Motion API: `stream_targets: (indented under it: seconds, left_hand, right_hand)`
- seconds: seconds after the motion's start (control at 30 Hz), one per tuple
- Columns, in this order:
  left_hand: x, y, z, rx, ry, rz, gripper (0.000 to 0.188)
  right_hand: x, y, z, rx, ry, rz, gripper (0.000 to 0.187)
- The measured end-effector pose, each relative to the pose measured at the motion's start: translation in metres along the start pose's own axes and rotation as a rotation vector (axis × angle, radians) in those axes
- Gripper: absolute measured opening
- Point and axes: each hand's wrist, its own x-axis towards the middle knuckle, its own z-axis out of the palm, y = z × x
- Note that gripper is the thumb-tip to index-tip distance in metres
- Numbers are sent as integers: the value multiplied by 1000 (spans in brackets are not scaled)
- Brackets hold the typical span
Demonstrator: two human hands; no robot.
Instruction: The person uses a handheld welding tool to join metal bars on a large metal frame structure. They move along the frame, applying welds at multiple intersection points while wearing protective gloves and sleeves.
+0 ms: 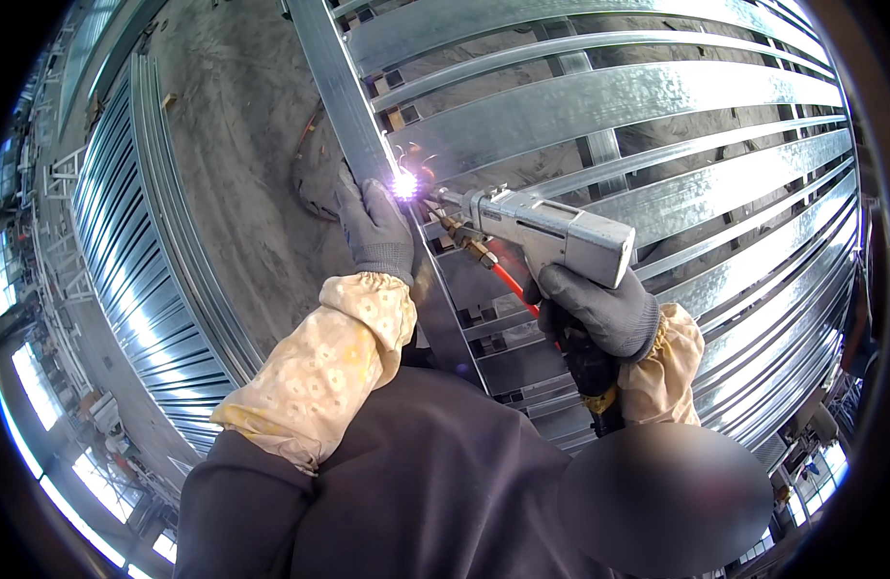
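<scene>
My right hand (604,311), in a grey work glove, is wrapped round the grip of a silver handheld welding gun (551,227). The gun's nozzle points left at a bright white-violet welding spark (404,183) on the edge of a long galvanized steel beam (345,96). A few thin sparks curl up from that spot. My left hand (373,227), gloved the same way, lies against the beam just left of the glow, its fingers stretched out. An orange-red hose (514,288) with brass fittings runs beneath the gun toward my right hand.
Parallel steel slats (619,96) join the beam and fill the right side, with gaps between them. Another slatted metal panel (141,280) stands to the left. Between them is the grey concrete floor (233,125), where a thin cable (305,159) lies.
</scene>
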Motion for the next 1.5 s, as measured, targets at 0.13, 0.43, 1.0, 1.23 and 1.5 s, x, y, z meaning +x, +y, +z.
stream_targets:
  seconds: [0.13,0.43,1.0,1.23,1.5]
  left_hand:
    - [-1,14,-4,3,-24,-65,46]
    - [-1,4,-1,38,8,-48,44]
    - [-1,5,-1,-5,-17,-84,46]
    - [-1,6,-1,1,-13,-70,45]
    - [-1,6,-1,20,-7,-47,45]
  right_hand:
    - [0,1,-1,4,3,3,43]
    - [-3,3,1,12,18,6,39]
    - [-7,6,0,3,12,12,40]
    - [-8,7,0,22,27,-3,37]
    - [-9,7,0,11,23,12,36]
